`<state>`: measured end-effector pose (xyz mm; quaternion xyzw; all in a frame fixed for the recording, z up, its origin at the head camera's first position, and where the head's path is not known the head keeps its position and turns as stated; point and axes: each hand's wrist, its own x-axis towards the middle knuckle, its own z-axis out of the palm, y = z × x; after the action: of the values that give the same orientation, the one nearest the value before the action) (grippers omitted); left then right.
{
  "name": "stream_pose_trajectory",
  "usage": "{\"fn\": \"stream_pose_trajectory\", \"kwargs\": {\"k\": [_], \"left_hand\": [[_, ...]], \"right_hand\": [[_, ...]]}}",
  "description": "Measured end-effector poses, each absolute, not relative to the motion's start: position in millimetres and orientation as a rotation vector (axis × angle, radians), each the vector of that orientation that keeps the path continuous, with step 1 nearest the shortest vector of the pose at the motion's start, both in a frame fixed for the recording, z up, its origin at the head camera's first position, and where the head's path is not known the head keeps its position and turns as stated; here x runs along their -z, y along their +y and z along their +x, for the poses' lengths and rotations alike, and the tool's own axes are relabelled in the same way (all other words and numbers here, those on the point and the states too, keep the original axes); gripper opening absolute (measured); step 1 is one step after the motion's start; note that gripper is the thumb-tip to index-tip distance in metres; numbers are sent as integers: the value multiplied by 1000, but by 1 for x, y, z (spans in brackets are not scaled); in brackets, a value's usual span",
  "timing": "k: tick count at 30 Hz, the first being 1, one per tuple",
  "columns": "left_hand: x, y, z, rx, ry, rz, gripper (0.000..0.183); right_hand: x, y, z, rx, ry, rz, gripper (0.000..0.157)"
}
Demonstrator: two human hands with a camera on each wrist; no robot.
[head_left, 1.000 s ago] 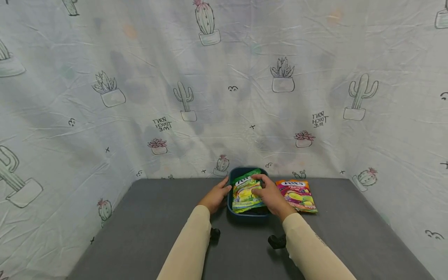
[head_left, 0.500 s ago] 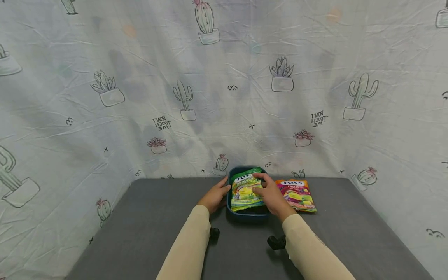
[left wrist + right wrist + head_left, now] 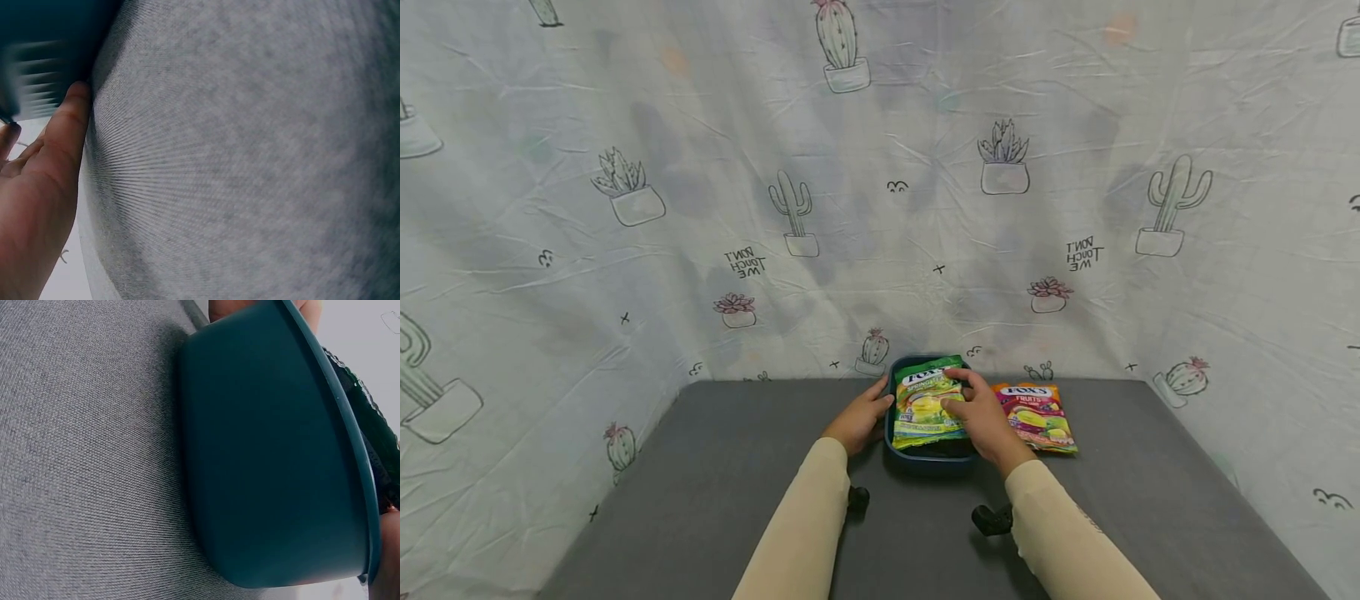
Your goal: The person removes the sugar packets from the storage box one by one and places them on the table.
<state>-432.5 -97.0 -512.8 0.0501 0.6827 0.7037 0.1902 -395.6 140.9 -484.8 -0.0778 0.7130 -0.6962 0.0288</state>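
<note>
A dark blue plastic basket (image 3: 928,464) stands on the grey table. Inside it lies a green and yellow Fox's candy bag (image 3: 925,407), tilted above something dark (image 3: 946,448) at the near end. My right hand (image 3: 991,423) pinches the candy bag's right side between thumb and fingers. On the basket's left, my left hand (image 3: 856,421) rests along the outer wall, thumb at the rim. The left wrist view shows that hand's straight finger (image 3: 65,128) touching the slotted wall. The right wrist view shows the basket's smooth side (image 3: 269,456), with the bag's dark green edge (image 3: 369,412) above the rim.
An orange and magenta Fox's Fruits candy bag (image 3: 1037,418) lies on the table just right of the basket, partly behind the right hand. A cactus-print curtain (image 3: 880,208) hangs behind the grey table (image 3: 745,467). Black wrist devices (image 3: 992,520) sit under both forearms.
The green candy bag has shifted slightly up and left with the right hand's pinch, baring more of the dark area at the basket's near end. The left hand has stayed in place.
</note>
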Motion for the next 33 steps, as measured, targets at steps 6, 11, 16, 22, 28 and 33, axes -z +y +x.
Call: {"fn": "stream_pose_trajectory", "kwargs": {"k": [6, 11, 16, 22, 28, 33], "left_hand": [[513, -97, -434, -1978, 1915, 138, 61], [513, -95, -434, -1970, 1931, 128, 62], [512, -94, -433, -1977, 1930, 114, 61], [508, -93, -432, -1980, 1919, 105, 61], [508, -95, -431, -1977, 1910, 142, 60], [509, -95, -430, -1979, 1911, 167, 63]], "right_hand": [[484, 141, -395, 2151, 2193, -253, 50], [482, 143, -394, 2152, 2195, -257, 51], [479, 144, -394, 2156, 2203, -249, 50], [474, 144, -395, 2132, 2230, -245, 50], [469, 152, -397, 2080, 2334, -272, 51], [467, 168, -401, 2088, 2362, -214, 50]]}}
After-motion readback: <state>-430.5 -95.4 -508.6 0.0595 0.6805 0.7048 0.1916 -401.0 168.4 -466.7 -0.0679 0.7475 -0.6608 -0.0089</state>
